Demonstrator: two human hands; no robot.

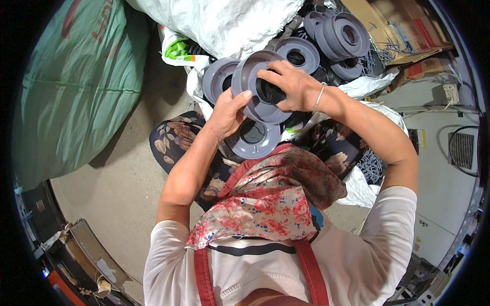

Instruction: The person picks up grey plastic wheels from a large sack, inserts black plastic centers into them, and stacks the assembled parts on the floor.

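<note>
Above my lap I hold a round grey plastic ring (246,71) with a wide flange, tilted toward me. My left hand (228,113) is closed on its near left rim, thumb lying over the edge. At its centre sits a dark, black round part (269,93). My right hand (296,86) curls over that part, its fingers bent across the far side and the thumb at the near side. Beneath the held ring, another grey ring (260,151) with a dark centre rests near my lap. A further grey ring (210,76) lies just behind on the left.
More grey rings (309,47) lie beyond my hands, several stacked (352,33) at the far right. White sacks (219,23) surround them. A large green sack (76,102) stands left. Thin grey plastic pieces (371,166) and cardboard (408,30) lie right, near a pale cabinet (441,188).
</note>
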